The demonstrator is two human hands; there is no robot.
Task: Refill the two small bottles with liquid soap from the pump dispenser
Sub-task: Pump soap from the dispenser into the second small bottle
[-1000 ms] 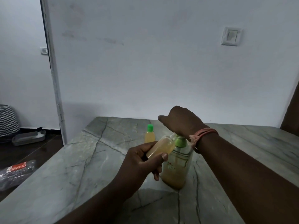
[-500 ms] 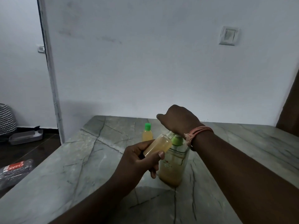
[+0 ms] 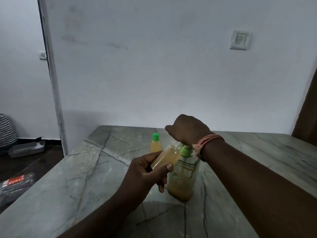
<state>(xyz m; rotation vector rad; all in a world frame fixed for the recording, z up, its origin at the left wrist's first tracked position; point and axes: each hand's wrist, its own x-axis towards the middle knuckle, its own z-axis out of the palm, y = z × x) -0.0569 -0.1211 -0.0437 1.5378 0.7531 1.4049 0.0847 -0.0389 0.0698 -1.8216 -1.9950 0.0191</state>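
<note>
**Open bottle held at the pump spout**

Head view: the left hand (image 3: 145,170) has its fingers clamped around an uncapped small bottle (image 3: 165,157), nearly full of amber liquid and tilted so its open neck points up and right, just beside the green pump head of the pump dispenser (image 3: 182,176). The right hand (image 3: 187,129) rests on top of that pump head, fingers curled down over it; a pink wristband (image 3: 208,140) circles the wrist. The dispenser stands upright on the grey veined counter (image 3: 85,177), its lower part filled with soap. Behind it stands a second small bottle (image 3: 155,145), upright, with a green cap on.
</note>
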